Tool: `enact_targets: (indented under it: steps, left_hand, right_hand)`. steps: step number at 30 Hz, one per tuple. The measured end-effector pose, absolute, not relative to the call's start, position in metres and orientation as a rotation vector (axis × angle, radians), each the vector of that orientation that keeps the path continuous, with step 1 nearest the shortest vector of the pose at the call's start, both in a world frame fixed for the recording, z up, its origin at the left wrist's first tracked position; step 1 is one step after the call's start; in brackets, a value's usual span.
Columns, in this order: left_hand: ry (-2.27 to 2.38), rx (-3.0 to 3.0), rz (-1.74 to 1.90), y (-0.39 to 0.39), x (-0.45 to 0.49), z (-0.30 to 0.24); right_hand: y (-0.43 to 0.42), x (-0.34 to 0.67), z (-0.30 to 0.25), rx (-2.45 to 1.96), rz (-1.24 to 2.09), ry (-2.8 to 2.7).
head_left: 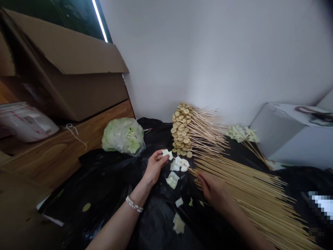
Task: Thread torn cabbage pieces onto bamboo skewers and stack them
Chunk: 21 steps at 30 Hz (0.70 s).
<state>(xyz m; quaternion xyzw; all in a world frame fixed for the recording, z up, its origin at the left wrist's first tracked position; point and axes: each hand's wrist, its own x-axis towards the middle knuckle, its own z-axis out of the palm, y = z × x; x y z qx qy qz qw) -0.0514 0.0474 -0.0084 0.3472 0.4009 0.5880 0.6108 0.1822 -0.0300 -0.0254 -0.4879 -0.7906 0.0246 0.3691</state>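
Observation:
Between the thumb and fingers of my left hand [153,168] is a pale cabbage piece [167,154]. My right hand [214,191] is closed around a bamboo skewer [191,171], its tip end pointing left. White cabbage pieces [182,164] sit at that end, apparently threaded on it. Just below them a loose cabbage leaf [172,180] lies on the black plastic sheet [153,222], with another torn leaf [179,223] nearer me. Under and beside my right hand spreads a wide layer of bare skewers [260,194].
Skewered round slices [182,128] are stacked by the wall. Cabbage skewers [239,133] lean near a white box [288,132]. At left are a clear bag of cabbage [123,135], a cardboard box [91,90] and a plastic tub [28,121]. A pen [148,129] lies behind the bag.

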Motion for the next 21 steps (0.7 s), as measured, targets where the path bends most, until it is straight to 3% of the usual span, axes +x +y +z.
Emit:
enact_targets:
  steps: [21]
  left_hand:
    - [0.957, 1.033, 1.351, 0.0457, -0.0452, -0.0167]
  right_hand:
    - [-0.0287, 0.1811, -0.0344, -1.333, 0.071, -2.091]
